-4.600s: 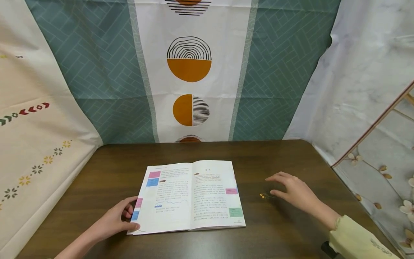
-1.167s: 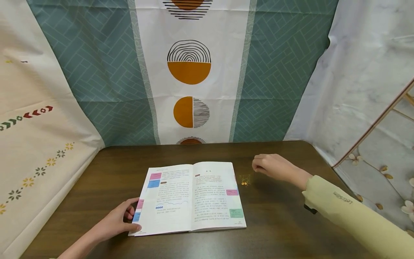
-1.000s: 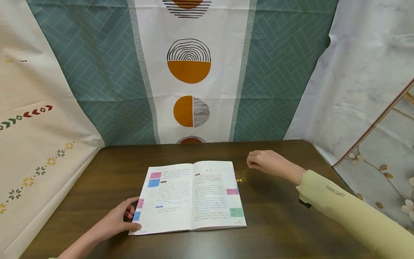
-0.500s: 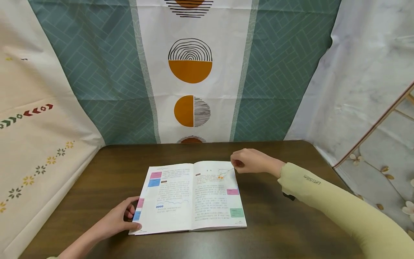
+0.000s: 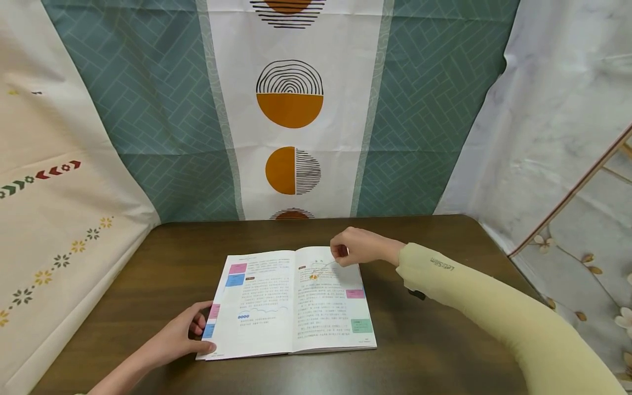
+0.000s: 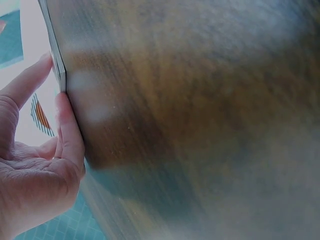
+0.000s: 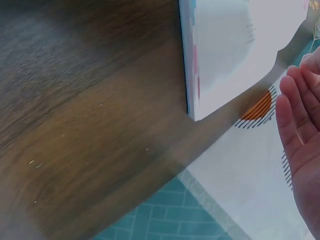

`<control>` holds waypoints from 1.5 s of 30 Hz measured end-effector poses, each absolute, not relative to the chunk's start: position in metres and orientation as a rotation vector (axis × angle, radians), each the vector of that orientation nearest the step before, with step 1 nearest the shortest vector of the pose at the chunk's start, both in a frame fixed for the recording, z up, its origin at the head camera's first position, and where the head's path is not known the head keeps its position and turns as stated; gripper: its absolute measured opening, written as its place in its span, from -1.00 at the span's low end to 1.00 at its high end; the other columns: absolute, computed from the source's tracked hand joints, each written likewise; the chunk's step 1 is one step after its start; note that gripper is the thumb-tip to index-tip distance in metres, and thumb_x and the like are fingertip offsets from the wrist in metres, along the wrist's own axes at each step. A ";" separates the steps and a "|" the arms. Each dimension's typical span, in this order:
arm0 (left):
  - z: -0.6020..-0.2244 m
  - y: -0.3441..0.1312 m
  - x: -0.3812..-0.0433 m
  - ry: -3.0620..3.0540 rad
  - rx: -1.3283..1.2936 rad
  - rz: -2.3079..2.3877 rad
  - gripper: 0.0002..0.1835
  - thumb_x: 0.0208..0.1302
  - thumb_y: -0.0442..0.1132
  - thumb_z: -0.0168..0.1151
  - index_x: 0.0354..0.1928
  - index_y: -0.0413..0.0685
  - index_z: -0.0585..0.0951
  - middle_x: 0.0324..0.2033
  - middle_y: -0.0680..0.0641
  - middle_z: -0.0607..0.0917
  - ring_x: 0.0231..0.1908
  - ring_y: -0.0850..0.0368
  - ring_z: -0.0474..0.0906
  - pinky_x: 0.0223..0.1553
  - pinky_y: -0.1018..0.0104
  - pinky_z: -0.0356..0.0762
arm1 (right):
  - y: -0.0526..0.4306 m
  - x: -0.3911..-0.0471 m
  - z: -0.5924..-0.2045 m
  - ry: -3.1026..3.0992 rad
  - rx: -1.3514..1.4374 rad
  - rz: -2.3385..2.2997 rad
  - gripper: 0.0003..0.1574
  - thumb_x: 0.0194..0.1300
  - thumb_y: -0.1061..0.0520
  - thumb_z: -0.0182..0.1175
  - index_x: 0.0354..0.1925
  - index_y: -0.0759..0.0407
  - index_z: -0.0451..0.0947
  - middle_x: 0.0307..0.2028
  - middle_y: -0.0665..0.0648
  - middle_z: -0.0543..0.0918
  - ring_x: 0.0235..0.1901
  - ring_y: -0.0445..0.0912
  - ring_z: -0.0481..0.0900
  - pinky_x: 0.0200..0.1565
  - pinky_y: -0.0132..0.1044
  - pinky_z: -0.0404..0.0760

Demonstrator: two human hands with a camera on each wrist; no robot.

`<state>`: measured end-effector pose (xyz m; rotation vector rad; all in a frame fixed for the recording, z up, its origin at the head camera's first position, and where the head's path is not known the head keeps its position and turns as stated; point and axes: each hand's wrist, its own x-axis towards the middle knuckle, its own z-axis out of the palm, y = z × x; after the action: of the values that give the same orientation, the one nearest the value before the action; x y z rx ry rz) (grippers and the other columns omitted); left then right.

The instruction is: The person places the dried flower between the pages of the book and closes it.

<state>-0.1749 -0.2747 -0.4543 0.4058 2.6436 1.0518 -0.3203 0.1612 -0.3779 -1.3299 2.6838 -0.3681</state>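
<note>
An open book (image 5: 266, 323) lies on the dark wooden table, with printed pages and coloured tabs along its sides. My left hand (image 5: 185, 336) holds its lower left corner, thumb on the page and fingers at the outer edge; the left wrist view shows the thumb (image 6: 35, 75) near the page edges. Over the upper part of the right page, my right hand (image 5: 355, 246) pinches a thin, wiry piece with small orange parts (image 5: 314, 277) that hangs to the left of the fingertips. In the right wrist view this hand (image 7: 305, 115) shows only in part.
The table (image 5: 419, 334) reaches back to a hanging green and white cloth (image 5: 340, 181). Pale patterned cloths stand to the left (image 5: 64, 236) and right (image 5: 548, 181). A dark band (image 5: 417, 294) shows under the right sleeve.
My right hand, at first open beside the orange piece on the table, has picked it up and carried it left over the book's right page. My left hand has stayed at the corner.
</note>
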 end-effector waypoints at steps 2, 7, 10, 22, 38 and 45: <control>-0.455 -0.275 -0.176 2.646 0.395 1.044 -0.03 -0.05 -0.16 0.57 0.35 -0.38 0.26 -0.28 -0.05 0.43 -0.32 0.33 0.34 -0.28 0.46 0.34 | 0.157 -0.321 -0.377 2.676 -1.318 -0.363 -0.83 0.22 0.17 0.24 -0.48 -0.06 0.50 -0.53 -0.15 0.51 -0.50 -0.32 0.39 -0.36 -0.46 0.41; -0.455 -0.274 -0.178 2.642 0.381 1.034 -0.01 -0.06 -0.11 0.58 0.35 -0.36 0.26 -0.28 -0.06 0.43 -0.31 0.33 0.34 -0.27 0.47 0.33 | 0.145 -0.321 -0.374 2.668 -1.286 -0.290 -0.85 0.27 0.13 0.28 -0.44 -0.03 0.56 -0.51 -0.13 0.54 -0.49 -0.30 0.40 -0.36 -0.46 0.41; -0.454 -0.274 -0.177 2.635 0.384 1.038 -0.01 -0.05 -0.12 0.57 0.35 -0.37 0.25 -0.28 -0.06 0.43 -0.31 0.32 0.34 -0.27 0.46 0.33 | 0.139 -0.320 -0.374 2.675 -1.278 -0.220 -0.88 0.32 0.10 0.28 -0.39 -0.03 0.58 -0.48 -0.12 0.55 -0.45 -0.27 0.41 -0.32 -0.45 0.42; -0.454 -0.274 -0.177 2.638 0.353 1.034 0.00 -0.07 -0.11 0.58 0.36 -0.35 0.26 -0.27 -0.06 0.43 -0.30 0.31 0.34 -0.26 0.46 0.33 | 0.130 -0.318 -0.377 2.660 -1.243 -0.163 -0.93 0.38 0.10 0.23 -0.30 0.00 0.55 -0.42 -0.09 0.55 -0.39 -0.22 0.44 -0.24 -0.38 0.43; -0.454 -0.275 -0.175 2.633 0.407 1.051 -0.04 -0.03 -0.17 0.56 0.35 -0.38 0.24 -0.28 -0.06 0.44 -0.31 0.34 0.34 -0.27 0.46 0.35 | 0.122 -0.319 -0.382 2.620 -1.223 -0.062 -0.88 0.37 0.09 0.24 -0.36 -0.04 0.55 -0.40 -0.11 0.52 -0.36 -0.23 0.41 -0.23 -0.38 0.41; -0.452 -0.274 -0.176 2.634 0.372 1.041 -0.02 -0.05 -0.17 0.57 0.37 -0.37 0.25 -0.28 -0.06 0.43 -0.31 0.28 0.34 -0.28 0.44 0.34 | 0.122 -0.318 -0.384 2.612 -1.172 -0.072 -0.90 0.37 0.10 0.24 -0.34 -0.02 0.57 -0.39 -0.10 0.56 -0.37 -0.23 0.42 -0.21 -0.36 0.43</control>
<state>-0.1760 -0.2735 -0.4523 0.3717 2.6338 1.0408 -0.3184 0.1218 -0.3835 -1.1717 2.6123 -0.0723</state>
